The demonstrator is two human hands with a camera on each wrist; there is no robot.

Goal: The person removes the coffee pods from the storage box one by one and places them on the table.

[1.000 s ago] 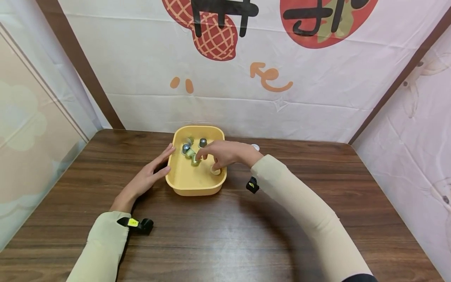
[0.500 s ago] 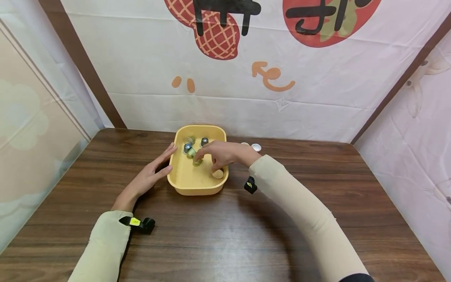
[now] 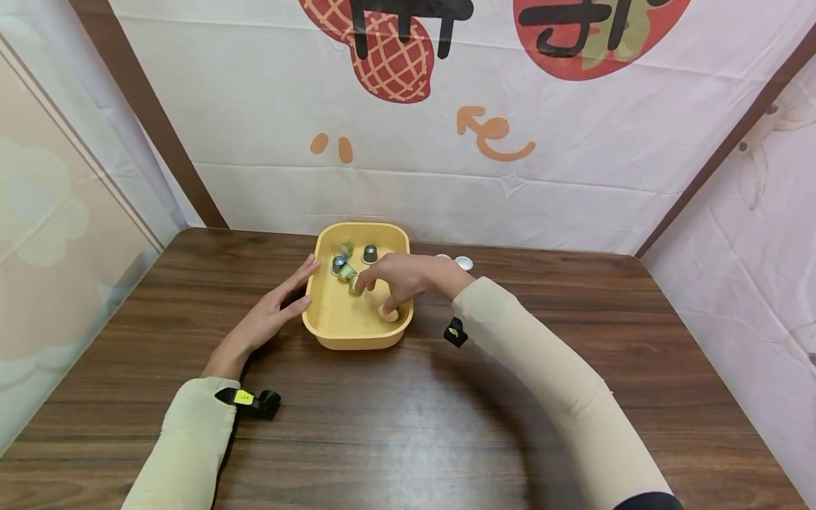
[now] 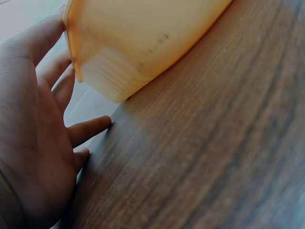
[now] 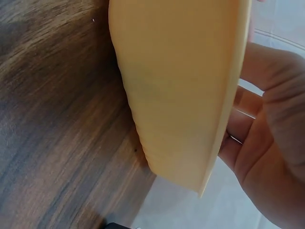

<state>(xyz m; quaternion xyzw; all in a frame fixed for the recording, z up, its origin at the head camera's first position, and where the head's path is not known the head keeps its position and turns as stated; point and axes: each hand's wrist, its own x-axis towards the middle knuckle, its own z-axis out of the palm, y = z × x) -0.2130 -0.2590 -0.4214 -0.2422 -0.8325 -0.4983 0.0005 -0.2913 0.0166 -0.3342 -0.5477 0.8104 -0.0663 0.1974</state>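
Note:
A yellow plastic bin (image 3: pixel 344 322) stands on the wooden table near its back edge. My left hand (image 3: pixel 261 319) rests on the bin's left rim with extended, spread fingers. My right hand (image 3: pixel 408 276) reaches over the right rim, fingers bent down inside. Its index finger touches or nearly touches a green coffee capsule (image 3: pixel 353 285), and its thumb is at a pale round capsule (image 3: pixel 387 314). Further back in the bin lie a blue capsule (image 3: pixel 338 263), a dark capsule (image 3: pixel 370 253) and more green ones. The right wrist view hides the fingertips behind the bin wall.
Two white round pieces, one of them a disc (image 3: pixel 464 263), lie on the table (image 3: pixel 382 425) right of the bin, partly behind the right wrist. A printed cloth (image 3: pixel 408 191) hangs behind the table's back edge.
The right hand stays inside the bin; its thumb and the pale capsule shift slightly. The green capsule by the index finger moves a little. The left hand keeps its place on the rim.

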